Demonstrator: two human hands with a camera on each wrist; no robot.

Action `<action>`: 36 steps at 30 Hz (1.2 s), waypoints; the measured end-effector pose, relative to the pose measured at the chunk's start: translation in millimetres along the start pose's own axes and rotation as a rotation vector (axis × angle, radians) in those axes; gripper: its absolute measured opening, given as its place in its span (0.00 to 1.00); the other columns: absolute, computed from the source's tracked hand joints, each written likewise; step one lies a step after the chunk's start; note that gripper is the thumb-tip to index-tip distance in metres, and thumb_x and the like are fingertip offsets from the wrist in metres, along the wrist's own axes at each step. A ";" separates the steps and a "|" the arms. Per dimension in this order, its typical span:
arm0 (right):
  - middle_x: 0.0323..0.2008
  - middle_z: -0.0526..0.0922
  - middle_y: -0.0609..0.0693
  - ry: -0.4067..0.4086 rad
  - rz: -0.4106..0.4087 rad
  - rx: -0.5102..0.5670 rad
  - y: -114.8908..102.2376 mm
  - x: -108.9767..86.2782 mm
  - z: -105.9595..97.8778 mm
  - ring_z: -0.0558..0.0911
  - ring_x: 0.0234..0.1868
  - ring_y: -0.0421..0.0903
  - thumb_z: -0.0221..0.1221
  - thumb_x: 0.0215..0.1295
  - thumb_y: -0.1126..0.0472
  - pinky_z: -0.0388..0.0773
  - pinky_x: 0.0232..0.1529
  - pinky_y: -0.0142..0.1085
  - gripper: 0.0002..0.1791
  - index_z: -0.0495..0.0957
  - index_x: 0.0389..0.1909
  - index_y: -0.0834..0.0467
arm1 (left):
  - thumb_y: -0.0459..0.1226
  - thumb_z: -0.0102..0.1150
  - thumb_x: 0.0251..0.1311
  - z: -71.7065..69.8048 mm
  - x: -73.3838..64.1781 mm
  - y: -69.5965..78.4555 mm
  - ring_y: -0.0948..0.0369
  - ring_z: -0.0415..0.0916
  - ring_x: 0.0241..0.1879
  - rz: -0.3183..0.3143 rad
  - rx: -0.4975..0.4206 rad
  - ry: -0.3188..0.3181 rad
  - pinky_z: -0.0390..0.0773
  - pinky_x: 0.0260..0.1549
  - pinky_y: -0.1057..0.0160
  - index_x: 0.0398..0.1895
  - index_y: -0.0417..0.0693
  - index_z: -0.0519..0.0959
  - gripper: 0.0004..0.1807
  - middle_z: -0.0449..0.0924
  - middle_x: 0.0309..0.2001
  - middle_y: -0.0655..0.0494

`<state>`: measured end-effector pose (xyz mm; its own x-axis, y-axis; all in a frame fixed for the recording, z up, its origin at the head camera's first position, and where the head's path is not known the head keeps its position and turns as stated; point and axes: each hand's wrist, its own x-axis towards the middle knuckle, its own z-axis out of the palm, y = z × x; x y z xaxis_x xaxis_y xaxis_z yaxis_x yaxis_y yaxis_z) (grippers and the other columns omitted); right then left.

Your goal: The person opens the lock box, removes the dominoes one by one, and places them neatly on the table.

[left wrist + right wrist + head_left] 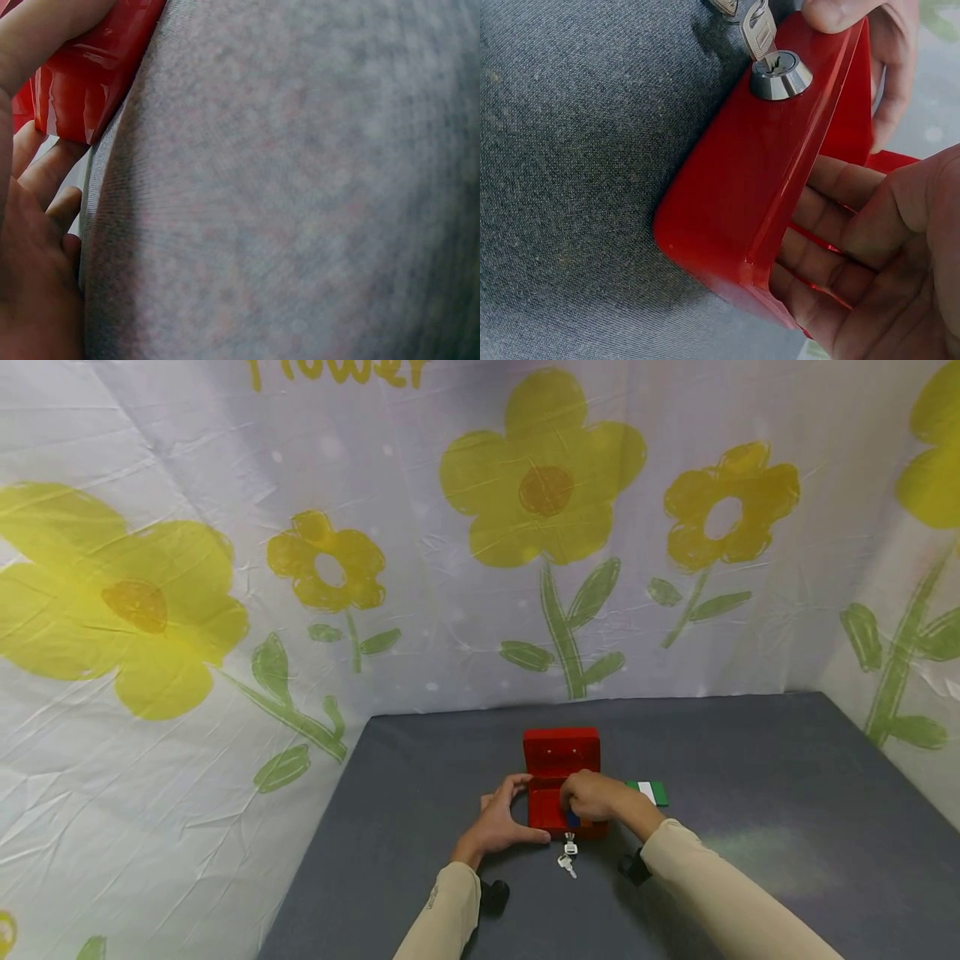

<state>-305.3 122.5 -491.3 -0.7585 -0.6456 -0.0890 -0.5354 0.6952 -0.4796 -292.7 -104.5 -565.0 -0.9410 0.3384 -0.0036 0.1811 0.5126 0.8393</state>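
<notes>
A red metal cash box [543, 808] stands on the table with its lid [561, 750] raised at the back. My left hand [498, 822] holds the box's left side, thumb at the front corner and fingers toward the hinge. Into the right half of the box reaches my right hand [592, 795], fingers bent down over the front wall. Its fingertips are hidden behind that wall in the right wrist view, so I cannot tell whether they hold anything. Below the hand a blue item [573, 819] shows in the box. A key [759, 34] sits in the front lock [780, 79].
Another key [567, 864] hangs from the lock's ring in front of the box. A green-and-white striped card [647, 792] lies just right of the box. A dark cloth covers the table [420, 777], backed by a flower-printed curtain [450, 668].
</notes>
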 end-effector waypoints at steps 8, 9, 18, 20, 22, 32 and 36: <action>0.39 0.89 0.53 0.062 -0.008 0.041 2.4 -0.1 -3.3 0.85 0.40 0.48 0.51 0.63 0.73 0.83 0.46 0.47 0.15 0.87 0.38 0.62 | 0.49 0.83 0.41 0.3 0.0 0.0 0.47 0.53 0.70 -0.023 -0.004 0.005 0.59 0.61 0.41 0.71 0.67 0.63 0.51 0.69 0.73 0.55; 0.40 0.89 0.53 0.082 -0.013 0.057 2.8 -0.4 -4.4 0.85 0.41 0.48 0.51 0.63 0.72 0.83 0.46 0.47 0.15 0.86 0.39 0.63 | 0.49 0.83 0.42 0.2 0.0 0.1 0.47 0.53 0.70 -0.027 -0.006 0.005 0.59 0.62 0.41 0.71 0.67 0.63 0.51 0.68 0.74 0.55; 0.42 0.88 0.55 0.198 -0.100 -0.001 10.9 -2.4 -11.0 0.86 0.43 0.51 0.63 0.62 0.69 0.83 0.49 0.49 0.11 0.85 0.44 0.65 | 0.50 0.83 0.42 0.3 0.4 -0.3 0.48 0.53 0.71 -0.044 -0.006 0.000 0.60 0.63 0.39 0.71 0.67 0.63 0.52 0.68 0.74 0.55; 0.43 0.88 0.55 0.185 -0.082 -0.011 13.0 -3.9 -11.7 0.86 0.43 0.51 0.66 0.61 0.67 0.83 0.49 0.49 0.11 0.85 0.45 0.64 | 0.50 0.83 0.41 0.1 0.4 -0.1 0.48 0.53 0.71 -0.037 -0.004 0.002 0.60 0.63 0.39 0.71 0.67 0.63 0.52 0.68 0.74 0.55; 0.44 0.88 0.54 0.166 -0.054 -0.019 13.0 -6.2 -12.6 0.86 0.43 0.50 0.68 0.60 0.66 0.83 0.49 0.48 0.13 0.85 0.46 0.64 | 0.50 0.83 0.41 0.1 0.2 0.0 0.47 0.53 0.71 -0.035 -0.006 0.004 0.60 0.63 0.39 0.71 0.67 0.63 0.52 0.68 0.74 0.55; 0.46 0.89 0.52 0.125 -0.013 -0.090 13.7 -10.1 -6.6 0.84 0.48 0.52 0.74 0.55 0.62 0.81 0.53 0.50 0.18 0.86 0.47 0.61 | 0.51 0.84 0.41 -0.3 -1.1 0.3 0.47 0.52 0.72 -0.062 -0.018 -0.002 0.60 0.63 0.37 0.71 0.67 0.63 0.52 0.68 0.74 0.54; 0.44 0.89 0.51 0.135 -0.025 -0.095 15.0 -9.6 -3.6 0.84 0.47 0.51 0.76 0.53 0.61 0.81 0.52 0.50 0.18 0.87 0.45 0.60 | 0.52 0.84 0.40 0.1 -0.2 -0.4 0.49 0.51 0.72 -0.070 -0.006 -0.003 0.61 0.62 0.41 0.71 0.68 0.63 0.52 0.68 0.74 0.57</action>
<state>-307.4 140.3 -494.5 -0.7842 -0.6191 0.0429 -0.5824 0.7104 -0.3951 -292.5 -104.6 -565.4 -0.9506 0.3039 -0.0641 0.1129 0.5305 0.8401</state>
